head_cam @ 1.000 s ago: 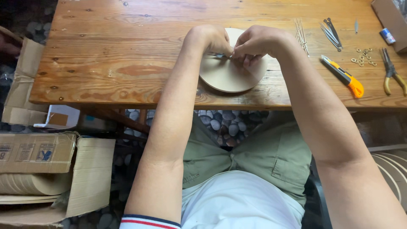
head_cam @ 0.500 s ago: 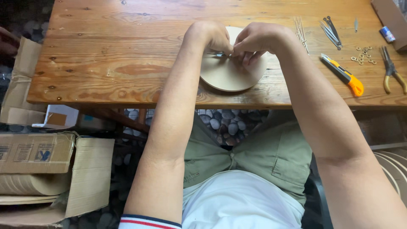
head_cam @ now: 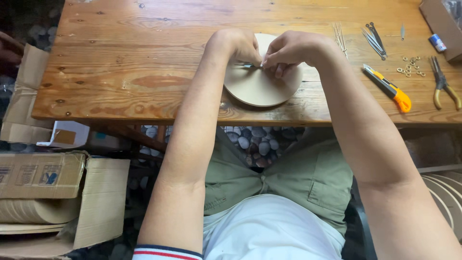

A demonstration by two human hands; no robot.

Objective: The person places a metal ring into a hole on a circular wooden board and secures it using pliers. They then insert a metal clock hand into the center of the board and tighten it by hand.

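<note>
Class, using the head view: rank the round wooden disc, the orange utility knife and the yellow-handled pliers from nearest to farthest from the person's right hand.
1. Round wooden disc, directly under the right hand.
2. Orange utility knife, off to its right.
3. Yellow-handled pliers, at the table's far right.

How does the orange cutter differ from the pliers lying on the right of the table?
The utility knife has a straight single body, orange and black; the pliers have two spreading yellowish handles that meet in dark jaws. The knife lies slantwise, nearer the round wooden disc; the pliers lie closer to the table's right end. Both rest flat on the wooden table, untouched by either hand.
</note>
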